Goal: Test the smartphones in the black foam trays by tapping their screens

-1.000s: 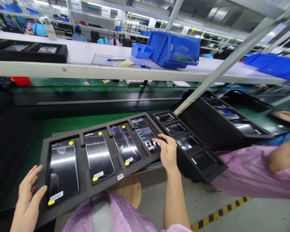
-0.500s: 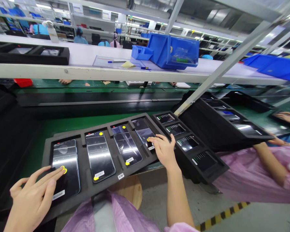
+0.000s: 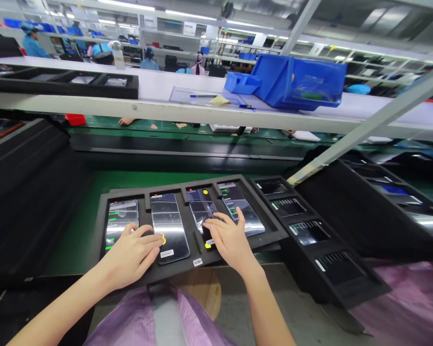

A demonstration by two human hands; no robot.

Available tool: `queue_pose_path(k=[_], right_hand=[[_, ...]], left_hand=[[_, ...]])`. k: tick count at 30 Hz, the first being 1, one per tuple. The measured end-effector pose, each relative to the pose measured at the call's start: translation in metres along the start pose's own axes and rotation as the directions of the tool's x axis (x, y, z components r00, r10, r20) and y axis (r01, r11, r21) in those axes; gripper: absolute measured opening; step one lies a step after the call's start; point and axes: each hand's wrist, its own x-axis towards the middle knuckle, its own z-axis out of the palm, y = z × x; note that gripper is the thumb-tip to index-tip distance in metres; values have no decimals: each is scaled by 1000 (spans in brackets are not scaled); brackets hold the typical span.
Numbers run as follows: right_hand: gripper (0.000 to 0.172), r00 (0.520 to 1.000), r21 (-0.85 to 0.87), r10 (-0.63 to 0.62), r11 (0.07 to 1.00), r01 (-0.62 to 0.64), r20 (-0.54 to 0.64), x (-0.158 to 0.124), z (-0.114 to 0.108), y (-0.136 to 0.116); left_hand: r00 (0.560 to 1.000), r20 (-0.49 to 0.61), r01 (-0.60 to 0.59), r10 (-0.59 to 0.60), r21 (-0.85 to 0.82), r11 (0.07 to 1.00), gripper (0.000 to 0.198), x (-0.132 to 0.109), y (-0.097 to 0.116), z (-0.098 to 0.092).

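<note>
A black foam tray (image 3: 104, 211) in front of me holds several phones side by side. My left hand (image 3: 132, 254) lies over the lower part of the first phone (image 3: 120, 218), fingers stretched, fingertips touching the second phone (image 3: 169, 228) near a yellow sticker (image 3: 163, 239). My right hand (image 3: 228, 239) rests with fingers spread on the third phone (image 3: 201, 211), its fingertips reaching the fourth phone (image 3: 242, 211). The first and fourth phones show lit screens. Neither hand holds anything.
A second black tray (image 3: 342, 293) with several lit phones lies to the right, more black trays (image 3: 382, 192) behind it. A green conveyor belt (image 3: 94, 185) runs behind the tray. A white shelf (image 3: 166, 108) above carries blue bins (image 3: 299, 81) and a black tray (image 3: 57, 84). People work beyond.
Both hands moved leftward across the tray: the left from the first phone onto the second, the right from the fourth onto the third. The camera shifted left. The first phone's screen lit up.
</note>
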Motion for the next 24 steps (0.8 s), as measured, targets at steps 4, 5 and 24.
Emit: queue_pose_path(k=[4, 5, 24], right_hand=[[38, 997, -12, -8, 1000, 7, -83, -5, -2, 9], [38, 991, -25, 0, 1000, -4, -137, -9, -4, 14], [41, 926, -76, 209, 967, -244, -315, -57, -7, 50]], left_hand=[[999, -37, 14, -14, 4, 1000, 35, -8, -2, -1], [997, -70, 37, -36, 10, 999, 35, -12, -4, 0], [522, -336, 292, -784, -794, 534, 75, -77, -28, 35]])
